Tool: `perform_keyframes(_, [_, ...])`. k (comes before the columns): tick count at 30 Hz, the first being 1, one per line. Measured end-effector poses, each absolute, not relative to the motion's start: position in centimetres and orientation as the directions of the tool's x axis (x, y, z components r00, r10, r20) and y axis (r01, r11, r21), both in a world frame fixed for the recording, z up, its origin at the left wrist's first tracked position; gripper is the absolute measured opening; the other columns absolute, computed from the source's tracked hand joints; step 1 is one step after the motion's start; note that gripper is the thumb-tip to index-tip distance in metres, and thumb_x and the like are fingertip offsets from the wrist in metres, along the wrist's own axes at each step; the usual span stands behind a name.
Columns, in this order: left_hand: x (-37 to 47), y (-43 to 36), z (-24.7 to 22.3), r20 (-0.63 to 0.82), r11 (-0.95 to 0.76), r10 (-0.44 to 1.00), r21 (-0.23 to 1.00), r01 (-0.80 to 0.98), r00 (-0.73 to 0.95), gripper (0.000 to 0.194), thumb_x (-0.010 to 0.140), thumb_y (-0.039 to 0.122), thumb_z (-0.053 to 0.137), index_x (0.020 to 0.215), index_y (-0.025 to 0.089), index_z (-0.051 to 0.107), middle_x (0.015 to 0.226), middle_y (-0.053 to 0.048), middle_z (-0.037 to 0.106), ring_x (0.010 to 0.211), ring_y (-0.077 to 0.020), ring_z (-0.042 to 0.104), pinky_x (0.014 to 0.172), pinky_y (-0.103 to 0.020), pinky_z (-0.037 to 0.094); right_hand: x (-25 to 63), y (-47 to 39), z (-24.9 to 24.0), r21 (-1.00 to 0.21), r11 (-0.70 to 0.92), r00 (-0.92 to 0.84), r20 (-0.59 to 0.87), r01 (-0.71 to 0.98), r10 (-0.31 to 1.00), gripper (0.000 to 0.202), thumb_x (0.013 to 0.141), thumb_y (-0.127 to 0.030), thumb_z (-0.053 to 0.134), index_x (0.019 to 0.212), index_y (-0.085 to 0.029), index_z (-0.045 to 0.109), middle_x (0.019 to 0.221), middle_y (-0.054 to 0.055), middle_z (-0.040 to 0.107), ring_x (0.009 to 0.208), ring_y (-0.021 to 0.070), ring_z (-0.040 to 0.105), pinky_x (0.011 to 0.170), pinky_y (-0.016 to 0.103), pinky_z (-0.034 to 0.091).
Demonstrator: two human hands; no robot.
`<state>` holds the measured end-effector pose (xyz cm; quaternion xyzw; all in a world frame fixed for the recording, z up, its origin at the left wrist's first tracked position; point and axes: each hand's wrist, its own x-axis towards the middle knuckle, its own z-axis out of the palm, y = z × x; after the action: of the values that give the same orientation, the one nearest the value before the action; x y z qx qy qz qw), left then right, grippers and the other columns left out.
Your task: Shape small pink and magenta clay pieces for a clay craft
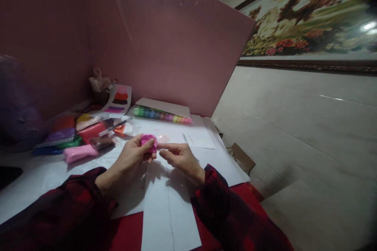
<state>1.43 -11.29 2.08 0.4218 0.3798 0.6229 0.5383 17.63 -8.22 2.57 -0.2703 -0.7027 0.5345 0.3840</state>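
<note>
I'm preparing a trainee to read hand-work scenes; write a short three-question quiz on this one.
1. True or false: the left hand holds a bright pink lump.
2. Multiple choice: which colour shows beneath the white sheets at the near edge? A green, B red, C yellow.
3. Fill in: a thin, wavy ____ runs down the long paper strip.

Key: 1 true; 2 B; 3 line.

**Dim room, one hard glare**

I see by dim, greyish light. A white glare sits on the framed picture (306, 19) at upper right; a thin streak shines on the tiled wall (294, 117). My left hand (134, 157) and right hand (182, 160) throw soft shadows on the white paper (173, 208). Far left, a purple shape (17, 106) blurs into gloom. My sleeves (224, 200) look stretched towards the edges.
</note>
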Motion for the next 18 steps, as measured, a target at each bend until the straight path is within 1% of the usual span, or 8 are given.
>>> perform_keyframes(3, [1.5, -11.46, 2.27, 0.124, -0.126, 0.992, 0.921, -0.368, -0.029, 0.029, 0.071, 0.035, 0.076, 0.081, 0.014, 0.06, 0.057, -0.002, 0.065, 0.048, -0.0106, 0.057, 0.044, -0.017, 0.043, 17.55, -7.89, 2.4, -0.945, 0.325, -0.437, 0.305, -0.031, 0.846, 0.038, 0.072, -0.04, 0.072, 0.1, -0.014, 0.075, 0.05, -0.005, 0.045, 0.048, 0.006, 0.03, 0.046, 0.021, 0.024])
perform_keyframes(5, [1.49, -11.51, 2.38, 0.122, -0.118, 0.992, 0.921, -0.37, -0.014, 0.027, 0.072, 0.035, 0.075, 0.081, 0.013, 0.061, 0.058, -0.004, 0.067, 0.048, -0.0104, 0.057, 0.045, -0.017, 0.043, 17.56, -7.77, 2.43, -0.937, 0.348, -0.393, 0.336, -0.043, 0.856, 0.035, 0.072, -0.039, 0.073, 0.097, -0.015, 0.075, 0.053, -0.002, 0.053, 0.05, 0.0072, 0.036, 0.047, 0.022, 0.029])
perform_keyframes(8, [1.39, -11.47, 2.46, 0.109, -0.105, 0.994, 0.927, -0.36, -0.008, 0.027, 0.075, 0.037, 0.073, 0.08, 0.013, 0.06, 0.059, -0.006, 0.068, 0.046, -0.0108, 0.057, 0.046, -0.018, 0.044, 17.65, -7.79, 2.6, -0.937, 0.343, -0.482, 0.331, -0.067, 0.811, 0.035, 0.074, -0.039, 0.071, 0.101, -0.017, 0.075, 0.067, 0.003, 0.065, 0.058, 0.0107, 0.049, 0.056, 0.025, 0.039])
perform_keyframes(11, [1.25, -11.4, 2.49, 0.097, -0.089, 0.995, 0.928, -0.361, 0.003, 0.027, 0.077, 0.038, 0.07, 0.077, 0.013, 0.06, 0.058, -0.007, 0.068, 0.044, -0.0105, 0.056, 0.044, -0.018, 0.043, 17.8, -7.82, 2.52, -0.925, 0.372, -0.559, 0.346, -0.072, 0.754, 0.037, 0.076, -0.039, 0.069, 0.11, -0.022, 0.071, 0.077, 0.004, 0.07, 0.065, 0.0122, 0.055, 0.064, 0.027, 0.044])
perform_keyframes(13, [1.17, -11.4, 2.52, 0.088, -0.079, 0.996, 0.929, -0.362, 0.007, 0.027, 0.077, 0.038, 0.069, 0.077, 0.012, 0.061, 0.057, -0.006, 0.067, 0.043, -0.0102, 0.056, 0.044, -0.018, 0.042, 17.94, -7.76, 2.25, -0.905, 0.422, -0.558, 0.376, -0.05, 0.739, 0.039, 0.078, -0.039, 0.068, 0.114, -0.024, 0.068, 0.076, 0.003, 0.07, 0.063, 0.0116, 0.054, 0.063, 0.027, 0.044])
perform_keyframes(14, [1.14, -11.41, 2.54, 0.083, -0.076, 0.997, 0.929, -0.363, 0.004, 0.027, 0.077, 0.038, 0.069, 0.076, 0.013, 0.061, 0.057, -0.006, 0.067, 0.042, -0.0102, 0.056, 0.044, -0.018, 0.042, 18.02, -7.71, 2.08, -0.891, 0.454, -0.56, 0.386, -0.021, 0.733, 0.04, 0.078, -0.04, 0.068, 0.116, -0.025, 0.067, 0.073, 0.002, 0.069, 0.06, 0.0108, 0.051, 0.061, 0.027, 0.043])
perform_keyframes(16, [1.13, -11.43, 2.58, 0.079, -0.076, 0.997, 0.926, -0.371, -0.007, 0.026, 0.076, 0.037, 0.07, 0.073, 0.013, 0.061, 0.056, -0.004, 0.065, 0.041, -0.01, 0.055, 0.042, -0.018, 0.041, 18.18, -7.67, 1.82, -0.851, 0.521, -0.57, 0.393, 0.073, 0.722, 0.042, 0.079, -0.042, 0.066, 0.118, -0.026, 0.066, 0.062, -0.002, 0.063, 0.052, 0.0093, 0.042, 0.055, 0.026, 0.039])
perform_keyframes(18, [1.16, -11.43, 2.59, 0.085, -0.084, 0.996, 0.926, -0.368, -0.014, 0.026, 0.076, 0.036, 0.07, 0.071, 0.013, 0.061, 0.055, -0.004, 0.065, 0.04, -0.0093, 0.054, 0.041, -0.018, 0.041, 18.28, -7.77, 1.82, -0.816, 0.555, -0.578, 0.377, 0.162, 0.723, 0.043, 0.08, -0.043, 0.065, 0.119, -0.027, 0.065, 0.054, -0.004, 0.057, 0.047, 0.0082, 0.034, 0.051, 0.025, 0.035])
